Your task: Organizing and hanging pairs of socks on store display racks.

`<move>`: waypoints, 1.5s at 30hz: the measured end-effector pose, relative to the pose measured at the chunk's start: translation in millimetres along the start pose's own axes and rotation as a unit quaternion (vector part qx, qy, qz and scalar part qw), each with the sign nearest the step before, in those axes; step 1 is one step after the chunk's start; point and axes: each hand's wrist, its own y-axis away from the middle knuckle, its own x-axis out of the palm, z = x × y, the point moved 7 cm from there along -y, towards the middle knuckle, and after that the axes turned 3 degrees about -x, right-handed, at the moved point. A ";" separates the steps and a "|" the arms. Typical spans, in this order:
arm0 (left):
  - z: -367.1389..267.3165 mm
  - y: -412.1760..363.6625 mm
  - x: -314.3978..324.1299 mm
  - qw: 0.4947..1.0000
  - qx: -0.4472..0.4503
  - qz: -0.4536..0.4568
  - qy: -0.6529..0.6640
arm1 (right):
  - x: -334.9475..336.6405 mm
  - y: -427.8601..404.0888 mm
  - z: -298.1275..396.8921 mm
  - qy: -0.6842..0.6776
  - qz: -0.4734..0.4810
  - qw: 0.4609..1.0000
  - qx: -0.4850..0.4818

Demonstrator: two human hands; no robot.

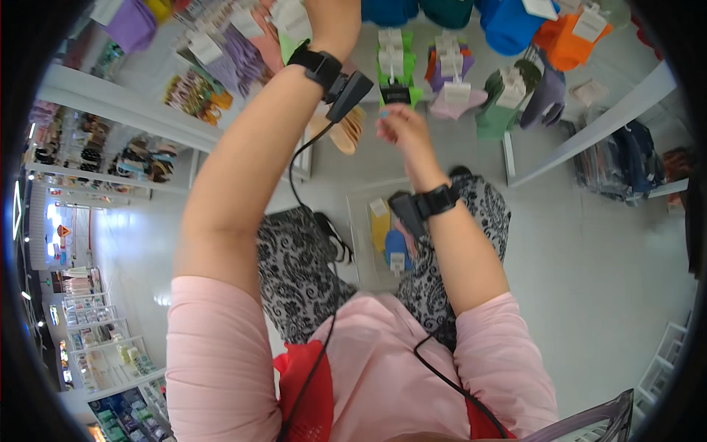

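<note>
Pairs of socks hang in rows on a rack before me. My left arm reaches up past the top edge, so my left hand is out of view; near its wrist hang pink socks and beige socks [348, 131]. My right hand [406, 124] is just below the bright green socks [406, 66] with white tags and a black label. Its fingers are curled, and whether they touch or hold anything is unclear. Pink socks [457, 104] hang to its right. Between my legs a clear plastic bin [362, 259] holds blue socks [395, 243] and yellow socks [380, 229].
White rack posts [596, 127] slant on both sides. Orange socks [571, 47] and dark green socks [497, 105] hang at the right, purple socks [241, 63] at the left. Packed clothing [624, 154] lies on a shelf far right. Black cables run from both wrist devices.
</note>
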 end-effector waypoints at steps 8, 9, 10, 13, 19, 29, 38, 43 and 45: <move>55.0 243.4 -22.5 0.933 -0.037 0.350 0.068 | -42.0 -3.9 31.6 -0.098 -0.016 0.994 0.049; 70.8 283.3 -20.7 0.902 -0.098 0.417 0.055 | -45.9 -5.0 29.1 -0.108 -0.014 0.992 0.061; 90.0 327.7 -17.8 0.862 -0.158 0.480 0.043 | -48.9 -5.1 26.8 -0.104 -0.018 0.992 0.068; 144.7 451.7 -19.3 0.809 -0.229 0.540 0.032 | -49.9 -1.0 23.8 -0.095 -0.010 0.992 0.085; 183.8 601.5 -12.2 0.751 -0.366 0.549 -0.017 | -51.8 -2.4 1.3 -0.038 -0.018 0.992 0.116; 207.2 743.6 -31.5 0.564 -0.549 0.610 0.093 | -1.2 4.1 -5.9 0.073 -0.005 0.983 0.168; 173.3 746.9 -16.8 0.537 -0.386 0.750 0.023 | 14.6 4.3 3.6 0.105 0.026 0.984 0.144; 201.2 730.6 -25.2 0.572 -0.637 0.506 -0.104 | -3.4 -2.1 -15.9 0.120 0.023 0.982 0.147; 228.8 709.7 -42.5 0.578 -0.726 0.372 -0.011 | 3.8 -7.9 -20.7 0.187 0.065 0.976 0.091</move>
